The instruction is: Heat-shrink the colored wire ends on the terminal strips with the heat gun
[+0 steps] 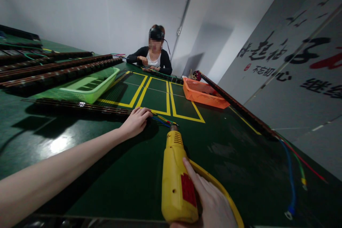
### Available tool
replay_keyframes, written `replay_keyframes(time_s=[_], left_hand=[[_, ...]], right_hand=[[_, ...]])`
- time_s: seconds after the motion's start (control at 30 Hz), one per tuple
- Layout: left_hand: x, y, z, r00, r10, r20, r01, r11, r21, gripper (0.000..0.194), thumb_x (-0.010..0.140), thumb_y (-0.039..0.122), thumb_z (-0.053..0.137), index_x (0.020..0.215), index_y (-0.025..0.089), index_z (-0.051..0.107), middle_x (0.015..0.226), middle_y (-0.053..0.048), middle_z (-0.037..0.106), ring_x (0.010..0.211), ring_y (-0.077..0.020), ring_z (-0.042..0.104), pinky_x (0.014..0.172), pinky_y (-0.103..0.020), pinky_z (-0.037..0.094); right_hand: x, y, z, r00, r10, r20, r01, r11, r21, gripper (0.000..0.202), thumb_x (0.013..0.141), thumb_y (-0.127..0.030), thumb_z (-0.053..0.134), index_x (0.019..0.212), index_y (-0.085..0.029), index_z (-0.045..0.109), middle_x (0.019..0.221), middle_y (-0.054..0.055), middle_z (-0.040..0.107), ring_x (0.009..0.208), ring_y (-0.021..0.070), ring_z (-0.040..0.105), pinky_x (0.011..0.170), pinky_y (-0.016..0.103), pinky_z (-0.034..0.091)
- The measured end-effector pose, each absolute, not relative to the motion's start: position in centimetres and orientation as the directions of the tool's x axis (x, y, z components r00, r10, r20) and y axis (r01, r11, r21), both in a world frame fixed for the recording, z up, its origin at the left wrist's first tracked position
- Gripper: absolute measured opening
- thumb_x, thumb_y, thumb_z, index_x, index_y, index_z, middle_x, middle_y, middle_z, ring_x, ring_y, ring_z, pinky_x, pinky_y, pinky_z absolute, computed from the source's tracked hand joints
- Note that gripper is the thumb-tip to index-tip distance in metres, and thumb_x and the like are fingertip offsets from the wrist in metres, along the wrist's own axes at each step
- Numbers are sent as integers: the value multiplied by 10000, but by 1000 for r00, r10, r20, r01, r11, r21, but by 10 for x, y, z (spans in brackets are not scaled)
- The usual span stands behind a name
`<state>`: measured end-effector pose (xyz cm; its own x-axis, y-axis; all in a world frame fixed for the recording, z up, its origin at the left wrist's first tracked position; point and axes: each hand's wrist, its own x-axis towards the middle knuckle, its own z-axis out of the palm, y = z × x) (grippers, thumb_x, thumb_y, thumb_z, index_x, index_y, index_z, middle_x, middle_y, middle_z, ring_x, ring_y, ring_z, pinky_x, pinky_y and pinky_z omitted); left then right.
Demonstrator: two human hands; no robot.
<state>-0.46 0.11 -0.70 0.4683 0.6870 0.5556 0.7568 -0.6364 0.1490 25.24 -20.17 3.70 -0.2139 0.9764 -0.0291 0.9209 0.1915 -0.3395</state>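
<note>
My right hand [211, 197] grips a yellow heat gun [172, 178] with a red label on its side. Its metal nozzle points away from me, close to the ends of a bundle of coloured wires [163, 119], blue, yellow-green and red. These wires come out of the right end of a long dark strip with copper-coloured rods [80, 107], lying across the green table [128, 178]. My left hand [137, 119] is closed over that strip's end, where the wires begin; its fingertips are partly hidden.
A green basket [93, 94] and an orange basket [205, 98] stand beyond the strip. More rod strips [61, 71] are stacked at left; another strip [240, 108] with lugged wires [291, 174] slants at right. Across the table a person [153, 57] works with both hands.
</note>
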Motion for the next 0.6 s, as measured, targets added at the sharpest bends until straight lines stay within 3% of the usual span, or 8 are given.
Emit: replay_keyframes(time_s=[0.27, 0.6], left_hand=[[-3, 0, -7, 462, 688, 560, 765, -628, 140, 331, 762, 81, 402, 1044, 218, 508, 1177, -51, 540, 1121, -203, 497, 1061, -432, 272], [-3, 1, -7, 469, 684, 559, 763, -632, 133, 338, 752, 85, 401, 1046, 208, 512, 1155, -55, 545, 1079, -211, 505, 1027, -424, 302]], right_hand=[[213, -198, 41, -155, 988, 2, 922, 146, -359, 1199, 473, -601, 747, 1453, -289, 132, 1204, 77, 577, 1068, 317, 549, 911, 451, 430], [164, -191, 35, -159, 974, 163, 920, 206, -332, 1191, 487, -723, 668, 1454, -266, 145, 1087, 88, 629, 984, 324, 586, 855, 464, 457]])
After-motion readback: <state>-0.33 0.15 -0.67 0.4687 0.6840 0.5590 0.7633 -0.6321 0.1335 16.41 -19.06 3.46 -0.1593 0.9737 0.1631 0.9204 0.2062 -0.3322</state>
